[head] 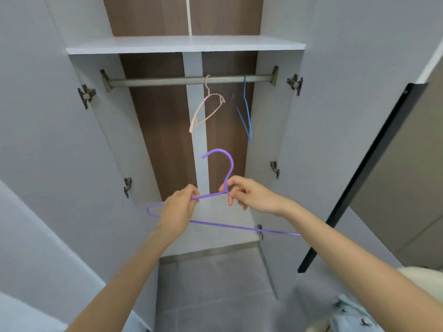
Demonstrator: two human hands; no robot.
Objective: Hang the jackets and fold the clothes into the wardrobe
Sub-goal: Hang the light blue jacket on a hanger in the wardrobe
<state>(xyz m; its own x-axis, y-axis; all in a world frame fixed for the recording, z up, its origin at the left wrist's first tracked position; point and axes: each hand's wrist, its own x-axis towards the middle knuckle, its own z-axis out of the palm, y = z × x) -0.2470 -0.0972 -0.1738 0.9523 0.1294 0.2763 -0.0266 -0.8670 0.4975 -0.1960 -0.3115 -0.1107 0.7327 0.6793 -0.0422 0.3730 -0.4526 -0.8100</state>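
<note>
- A purple hanger is held in front of the open wardrobe, well below the middle of its rail. It carries no garment.
- The hook points up towards the rail. The hanger's long bar runs left to right, roughly parallel to the rail.
- The left hand grips the hanger's left shoulder wire, fingers curled round it.
- The right hand pinches the neck just under the hook, with its other fingers loosely bent.
- A pale pink hanger and a blue hanger hang bare towards the rail's right end.
- A denim garment lies low at the right, outside the wardrobe and nearer the right arm.
</note>
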